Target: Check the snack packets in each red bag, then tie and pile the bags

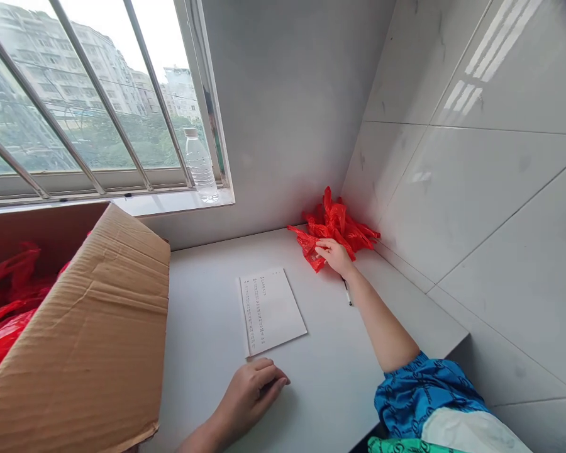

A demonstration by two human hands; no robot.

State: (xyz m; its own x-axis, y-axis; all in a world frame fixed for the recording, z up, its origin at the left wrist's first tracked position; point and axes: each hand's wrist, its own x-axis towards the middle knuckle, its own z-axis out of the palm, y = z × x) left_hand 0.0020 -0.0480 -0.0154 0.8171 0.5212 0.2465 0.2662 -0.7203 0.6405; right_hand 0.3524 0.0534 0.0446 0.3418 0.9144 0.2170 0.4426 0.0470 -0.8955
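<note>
My right hand [334,255] is closed on the near edge of a crumpled pile of red plastic bags [332,220], which lies in the back corner of the white table. My left hand [255,391] rests near the table's front, its fingers curled in and nothing seen in them. Just beyond it lies a white sheet or pad [276,311] with small printed marks. A thin pen [348,293] is beside my right forearm, its far end partly hidden by the wrist.
A large open cardboard box [94,333] with red plastic bags [14,308] inside stands at the left. A clear bottle [200,167] is upright on the sill of the barred window. The white table [202,377] meets a grey wall behind and a tiled wall at the right.
</note>
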